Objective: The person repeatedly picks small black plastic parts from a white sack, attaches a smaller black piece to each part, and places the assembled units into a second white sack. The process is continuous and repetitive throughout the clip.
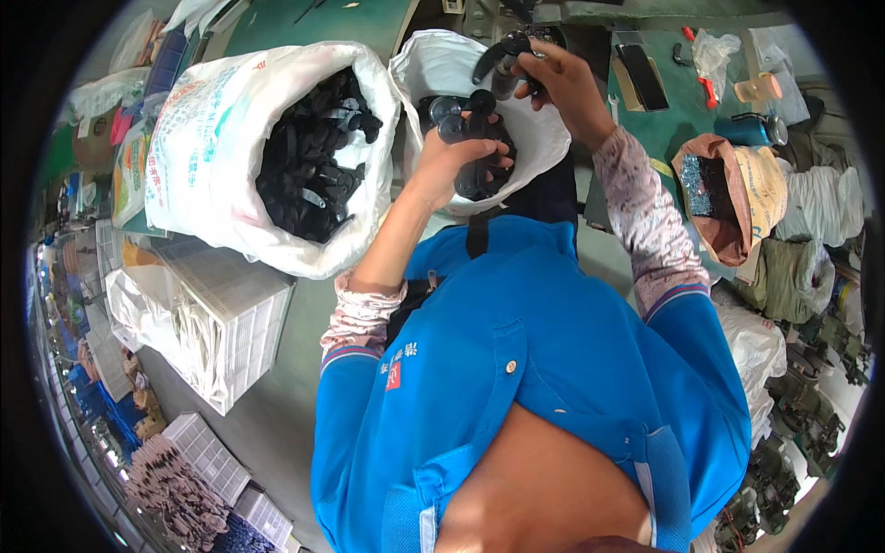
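I have the left hand (452, 164) over the middle white sack (542, 152), its fingers curled around a few black pieces (479, 103) with round ends; the inner grip is partly hidden. To its right and a little farther off, the right hand (564, 88) pinches a curved black piece (487, 64) above the sack's far rim, fingers nearly closed. More dark parts (309, 157) fill the left white sack (217, 138). I judge these pieces light, stiff and fairly tough, but smooth enough to slip or twist; I'd grip the thicker end, leaving the curved tip free, and keep the left-hand bunch loosely cradled.
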Tool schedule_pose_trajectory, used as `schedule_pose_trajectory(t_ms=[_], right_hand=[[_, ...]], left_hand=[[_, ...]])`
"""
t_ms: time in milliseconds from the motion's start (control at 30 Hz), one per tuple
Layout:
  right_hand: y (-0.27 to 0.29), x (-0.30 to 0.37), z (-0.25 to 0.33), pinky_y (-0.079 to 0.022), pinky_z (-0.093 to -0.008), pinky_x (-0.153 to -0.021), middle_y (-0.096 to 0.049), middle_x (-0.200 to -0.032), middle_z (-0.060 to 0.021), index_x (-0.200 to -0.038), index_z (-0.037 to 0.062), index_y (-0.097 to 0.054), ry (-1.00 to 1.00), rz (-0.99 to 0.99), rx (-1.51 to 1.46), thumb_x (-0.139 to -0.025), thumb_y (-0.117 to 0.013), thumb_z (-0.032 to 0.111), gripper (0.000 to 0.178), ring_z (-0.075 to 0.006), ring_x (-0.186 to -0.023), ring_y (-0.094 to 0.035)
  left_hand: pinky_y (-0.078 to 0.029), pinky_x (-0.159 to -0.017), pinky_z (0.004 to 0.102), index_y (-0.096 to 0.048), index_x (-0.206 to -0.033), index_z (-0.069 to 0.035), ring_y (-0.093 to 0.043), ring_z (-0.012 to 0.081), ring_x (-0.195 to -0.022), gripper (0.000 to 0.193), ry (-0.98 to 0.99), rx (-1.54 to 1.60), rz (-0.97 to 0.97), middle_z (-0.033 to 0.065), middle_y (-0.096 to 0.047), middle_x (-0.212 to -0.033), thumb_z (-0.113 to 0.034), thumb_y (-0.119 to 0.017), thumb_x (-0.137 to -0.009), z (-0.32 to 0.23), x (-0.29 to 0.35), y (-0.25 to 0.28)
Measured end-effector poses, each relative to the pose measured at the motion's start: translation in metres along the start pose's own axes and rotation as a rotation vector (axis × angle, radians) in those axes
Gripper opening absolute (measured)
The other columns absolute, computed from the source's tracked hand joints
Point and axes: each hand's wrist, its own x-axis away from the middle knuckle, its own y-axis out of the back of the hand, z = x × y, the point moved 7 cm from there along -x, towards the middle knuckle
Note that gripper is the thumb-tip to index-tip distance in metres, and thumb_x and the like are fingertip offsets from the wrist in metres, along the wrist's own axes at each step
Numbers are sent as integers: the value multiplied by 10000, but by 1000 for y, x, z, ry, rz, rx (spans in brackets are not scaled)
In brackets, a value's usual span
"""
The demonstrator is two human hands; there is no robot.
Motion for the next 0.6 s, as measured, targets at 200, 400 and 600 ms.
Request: schedule_pose_trajectory(t_ms=[200,400,600], right_hand=[[-34,38,-65,-469,-232,-654,-628,-967,-76,-1126,6,-550,-249,210,-232,-961,-458,285,337,-142,-764,-609],[-2,34,-56,-486,-235,-599,-626,-905,-104,-1067,-2,-527,-27,-261,-326,-988,-375,252,306,-108,-683,-584],[2,64,-64,-390,-208,-594,-536,-813,-22,-1155,-22,-529,-88,-139,-199,-982,-391,277,373,-62,-681,-470]], left_hand=[[-544,-614,328,-494,-1140,25,-658,258,-767,390,68,-22,85,155,-636,-910,-27,-612,-772,14,-7,-6],[-562,-669,364,-441,-1241,-6,-634,226,-788,492,87,50,26,155,-602,-1013,-89,-625,-793,16,-16,0],[-548,-721,412,-454,-1203,-6,-611,249,-846,434,74,115,-31,146,-593,-984,-22,-569,-785,22,-16,14]])
